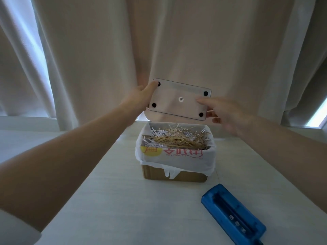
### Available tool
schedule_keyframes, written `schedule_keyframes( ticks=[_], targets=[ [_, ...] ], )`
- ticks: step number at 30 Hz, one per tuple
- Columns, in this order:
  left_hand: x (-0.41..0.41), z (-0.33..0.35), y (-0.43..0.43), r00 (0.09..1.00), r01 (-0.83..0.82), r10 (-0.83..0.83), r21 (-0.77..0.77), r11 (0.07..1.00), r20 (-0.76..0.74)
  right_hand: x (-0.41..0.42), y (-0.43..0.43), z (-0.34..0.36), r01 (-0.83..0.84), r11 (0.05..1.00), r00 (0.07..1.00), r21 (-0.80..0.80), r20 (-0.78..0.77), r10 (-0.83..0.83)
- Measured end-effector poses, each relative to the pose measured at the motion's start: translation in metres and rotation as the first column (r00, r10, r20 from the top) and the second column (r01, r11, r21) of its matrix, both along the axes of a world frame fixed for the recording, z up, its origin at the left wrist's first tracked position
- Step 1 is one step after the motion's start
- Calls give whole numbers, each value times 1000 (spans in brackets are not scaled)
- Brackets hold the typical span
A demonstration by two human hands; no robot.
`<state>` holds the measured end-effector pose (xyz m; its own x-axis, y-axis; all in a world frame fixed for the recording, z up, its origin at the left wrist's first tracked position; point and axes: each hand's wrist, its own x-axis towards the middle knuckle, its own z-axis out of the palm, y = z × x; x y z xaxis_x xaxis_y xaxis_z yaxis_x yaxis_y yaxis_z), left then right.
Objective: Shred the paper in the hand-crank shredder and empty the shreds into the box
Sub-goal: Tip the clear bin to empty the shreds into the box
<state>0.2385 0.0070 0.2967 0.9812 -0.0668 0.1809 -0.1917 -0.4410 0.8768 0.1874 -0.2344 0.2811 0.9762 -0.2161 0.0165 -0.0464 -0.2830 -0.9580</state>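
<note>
Both hands hold the clear rectangular plastic shredder bin [179,99] upturned just above the brown cardboard box lined with a white plastic bag [177,156]. The left hand [143,96] grips its far left corner; the right hand [228,114] pinches its right end, though it is blurred. White and tan paper shreds [178,138] heap up to the rim. Stragglers could drift past the liner onto the pale table [106,200] if the bin tilts off-centre. The blue shredder top [233,216] lies near the table's near right edge; the left side stays open.
</note>
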Motion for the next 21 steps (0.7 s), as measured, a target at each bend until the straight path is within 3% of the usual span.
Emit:
schedule_keyframes(
  ticks=[7, 13, 21],
  targets=[
    [-14, -26, -13, 998, 57, -53, -135, 989, 29, -8, -8, -29, -88, 970, 987, 227, 152, 54],
    [-29, -47, -28, 996, 85, -93, -259, 962, -19, -5, -14, -50, -57, 987, 974, 151, 223, 22],
    [-24, -66, -27, 979, 78, -138, -344, 936, -151, -1, -12, -73, -101, 980, 988, 173, 129, 79]
  ],
)
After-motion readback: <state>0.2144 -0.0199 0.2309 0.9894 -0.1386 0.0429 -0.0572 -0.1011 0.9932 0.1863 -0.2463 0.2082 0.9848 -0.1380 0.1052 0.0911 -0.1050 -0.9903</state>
